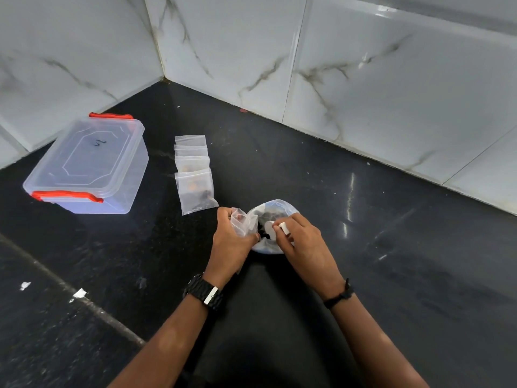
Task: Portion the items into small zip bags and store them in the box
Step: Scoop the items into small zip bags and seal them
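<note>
White piece [283, 227] pinched in right hand [303, 243]: drop into small zip bag [242, 224] gripped open by left hand [230, 242], above big bag [275, 217].

Left hand [230, 236]: bare; forearm bare, no sleeve in view. Left wrist: watch [204, 293] with a broad black band of small blocky links and a pale silver metal clasp bar facing the camera; the dial cannot be seen. Right hand [303, 242]: bare; forearm bare likewise. Right wrist: thin black cord bracelet [340, 296], knotted, with a short loose end sticking up beside the knot.
</note>
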